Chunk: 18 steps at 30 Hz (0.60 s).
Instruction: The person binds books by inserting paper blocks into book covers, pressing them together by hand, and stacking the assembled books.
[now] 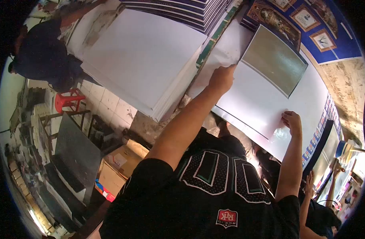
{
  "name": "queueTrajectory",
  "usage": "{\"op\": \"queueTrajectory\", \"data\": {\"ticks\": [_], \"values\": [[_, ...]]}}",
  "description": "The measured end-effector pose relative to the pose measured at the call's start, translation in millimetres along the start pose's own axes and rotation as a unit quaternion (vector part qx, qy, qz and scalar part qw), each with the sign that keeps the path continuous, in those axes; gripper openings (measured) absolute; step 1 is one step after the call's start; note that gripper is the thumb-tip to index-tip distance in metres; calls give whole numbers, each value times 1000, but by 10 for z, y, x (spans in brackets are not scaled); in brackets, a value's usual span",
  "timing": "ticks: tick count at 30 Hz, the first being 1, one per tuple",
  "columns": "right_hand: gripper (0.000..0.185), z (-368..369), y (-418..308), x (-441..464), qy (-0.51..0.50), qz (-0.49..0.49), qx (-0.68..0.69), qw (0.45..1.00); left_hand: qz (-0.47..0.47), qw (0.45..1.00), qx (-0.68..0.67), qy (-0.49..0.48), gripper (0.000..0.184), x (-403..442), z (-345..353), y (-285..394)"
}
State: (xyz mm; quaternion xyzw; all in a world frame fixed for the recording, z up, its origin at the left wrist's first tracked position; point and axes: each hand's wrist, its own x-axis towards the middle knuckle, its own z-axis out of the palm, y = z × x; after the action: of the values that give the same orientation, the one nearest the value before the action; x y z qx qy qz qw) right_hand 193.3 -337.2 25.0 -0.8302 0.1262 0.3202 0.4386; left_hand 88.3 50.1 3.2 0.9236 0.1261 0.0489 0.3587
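Observation:
A large white sheet [250,99] lies on the worktable in front of me, with a dark line along its near edge. My left hand [223,79] is closed at the sheet's left edge, its fingers curled on the margin. At the opposite edge, my right hand [292,120] has its fingers pinched together on the sheet's right margin. Beyond the sheet lies a grey-green rectangular panel [274,59] with a thin pale border, apart from both hands.
To the left rises a thick stack of white sheets [142,55], with dark-edged boards [182,12] piled behind. Framed pictures [306,18] lie at the far right. A red stool [69,99] and cardboard box [116,165] stand left. Co-workers [47,55] are on both sides.

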Motion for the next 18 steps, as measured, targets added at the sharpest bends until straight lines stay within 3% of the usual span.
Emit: {"op": "queueTrajectory", "data": {"ticks": [5, 7, 8, 10, 11, 12, 14, 15, 18], "values": [[29, -30, 19, 41, 5, -3, -20, 1000, 18, 999, -25, 26, 30, 1, 37, -31], [36, 36, -109, -45, 32, -37, -125, 991, -21, 999, -26, 0, 35, -1, -22, 2], [40, 21, -103, 14, 44, -39, -179, 982, 7, 998, 34, 47, 37, -33, -47, 18], [39, 75, -253, -88, 126, -149, -414, 889, 1, 997, 32, 65, 39, -90, -35, -20], [42, 168, -367, -212, 145, -140, -452, 869, -1, 997, 27, 66, 39, -136, -29, -61], [40, 330, -417, -339, 171, -211, -450, 851, -2, 995, 32, 97, 40, -186, -12, -122], [36, 660, -337, -381, 126, -406, -412, 806, -10, 991, 38, 132, 40, -301, -45, -178], [36, 867, -427, -577, 57, -456, -419, 783, -10, 992, 33, 125, 38, -392, -91, -182], [49, 1251, -432, -785, -66, -489, -483, 723, -3, 991, 12, 136, 35, -621, -131, -247]]}}
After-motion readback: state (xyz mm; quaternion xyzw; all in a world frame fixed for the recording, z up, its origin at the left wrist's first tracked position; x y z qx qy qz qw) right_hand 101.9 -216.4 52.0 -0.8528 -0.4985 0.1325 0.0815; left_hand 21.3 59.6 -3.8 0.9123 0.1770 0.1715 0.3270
